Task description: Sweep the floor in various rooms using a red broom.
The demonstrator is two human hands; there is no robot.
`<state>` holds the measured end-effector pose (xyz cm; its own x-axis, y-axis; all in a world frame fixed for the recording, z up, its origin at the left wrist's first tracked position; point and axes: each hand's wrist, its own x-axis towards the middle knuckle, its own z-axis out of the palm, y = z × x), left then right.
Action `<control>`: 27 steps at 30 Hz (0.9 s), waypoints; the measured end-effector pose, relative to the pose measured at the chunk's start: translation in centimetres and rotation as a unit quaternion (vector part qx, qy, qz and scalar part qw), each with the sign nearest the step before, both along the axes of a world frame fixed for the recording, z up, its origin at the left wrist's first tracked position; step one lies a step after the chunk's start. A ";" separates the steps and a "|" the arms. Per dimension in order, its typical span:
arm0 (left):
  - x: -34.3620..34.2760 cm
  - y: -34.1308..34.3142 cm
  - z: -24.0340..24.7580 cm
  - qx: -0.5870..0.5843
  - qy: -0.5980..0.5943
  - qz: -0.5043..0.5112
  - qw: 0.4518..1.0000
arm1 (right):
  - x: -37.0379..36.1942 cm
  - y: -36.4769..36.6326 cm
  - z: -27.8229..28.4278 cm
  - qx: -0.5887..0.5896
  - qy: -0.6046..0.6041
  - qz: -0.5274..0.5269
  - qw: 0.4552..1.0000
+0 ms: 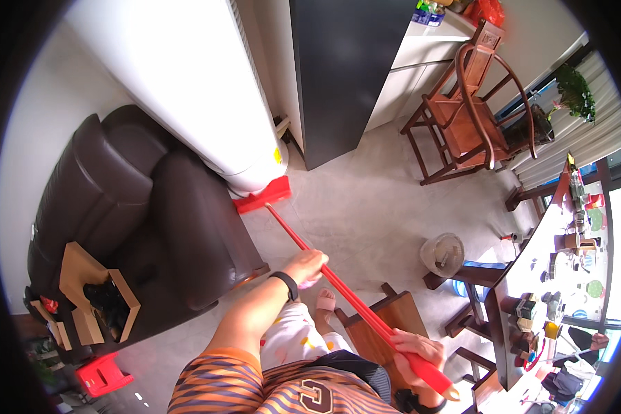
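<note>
Both my hands are closed on a broom with a long red handle [355, 301]. My left hand [308, 265], with a black band at the wrist, wraps the shaft about midway. Close to my body, my right hand [419, 353] grips the thick upper end. From there the handle slants forward and left to the red broom head [268, 195]. That head rests at floor level beside the base of a tall white cylindrical unit [207, 83], near the front corner of a dark brown leather sofa [193, 228]. Its bristles are hard to make out.
An open cardboard box [83, 283] sits on the sofa, with a red plastic stool [103, 375] below. At right stand a wooden armchair [472, 114], a pale bin [442, 254] and a cluttered table [510, 338]. A wooden stool [386, 324] is beside my legs.
</note>
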<state>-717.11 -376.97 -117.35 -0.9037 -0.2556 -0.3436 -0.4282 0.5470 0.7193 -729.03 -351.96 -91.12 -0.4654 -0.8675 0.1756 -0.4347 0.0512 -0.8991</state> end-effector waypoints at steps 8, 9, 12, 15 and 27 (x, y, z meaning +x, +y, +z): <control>-9.6 -1.4 12.1 -0.026 0.131 -0.057 0.989 | -7.4 -5.6 10.7 -0.312 -0.160 -0.216 0.911; -10.7 -2.0 13.2 -0.043 0.125 -0.064 0.989 | -8.2 -7.1 12.0 -0.340 -0.157 -0.236 0.897; -12.3 -5.5 14.5 -0.054 0.156 -0.026 0.986 | -12.7 -10.2 14.0 -0.376 -0.167 -0.123 0.903; -14.6 -11.1 15.0 -0.119 0.191 0.115 0.968 | -14.4 -18.6 15.0 -0.368 -0.176 0.051 0.912; -16.5 -26.2 11.5 -0.109 0.152 0.236 0.954 | -14.5 -38.6 12.4 -0.296 -0.146 0.088 0.940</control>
<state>-733.64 -403.16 -105.85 -0.7191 -0.6945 0.0233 -0.4542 0.4951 0.7407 -743.49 -390.56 -78.68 -0.4276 -0.7259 0.5387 -0.1195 -0.5454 -0.8296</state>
